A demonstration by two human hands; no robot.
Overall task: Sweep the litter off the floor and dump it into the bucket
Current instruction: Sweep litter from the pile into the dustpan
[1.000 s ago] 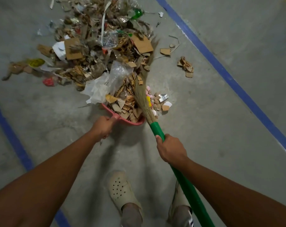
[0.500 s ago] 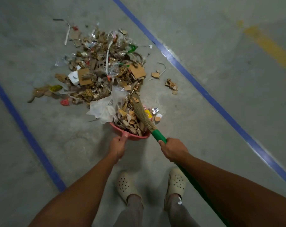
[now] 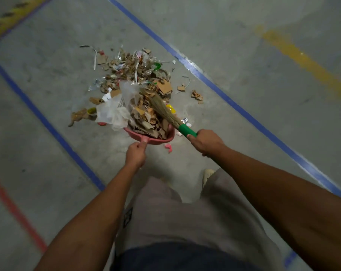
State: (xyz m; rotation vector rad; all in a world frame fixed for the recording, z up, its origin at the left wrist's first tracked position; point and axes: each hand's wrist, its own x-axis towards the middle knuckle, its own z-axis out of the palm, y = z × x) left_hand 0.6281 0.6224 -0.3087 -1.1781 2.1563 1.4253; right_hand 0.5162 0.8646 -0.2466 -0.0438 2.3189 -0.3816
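Downward from the head camera, one pink dustpan [image 3: 152, 141] and one broom [image 3: 164, 112] meet at the near edge of one heap of litter [image 3: 132, 75] on the concrete floor [image 3: 244, 124]. The left hand [image 3: 135, 155] has its fingers curled tight round the dustpan's handle. The right hand [image 3: 204, 142] is wrapped round the broom's green grip, just below the bristles. The bristles lie across the cardboard scraps piled in the dustpan, and one clear plastic bag [image 3: 115, 112] hangs over its left edge. One pink scrap [image 3: 168, 148] lies just beside the dustpan. A small cluster of scraps [image 3: 197, 95] sits apart to the right. Two long blue lines [image 3: 234, 102] flank the heap. One pale shoe [image 3: 207, 174] shows below the right hand.
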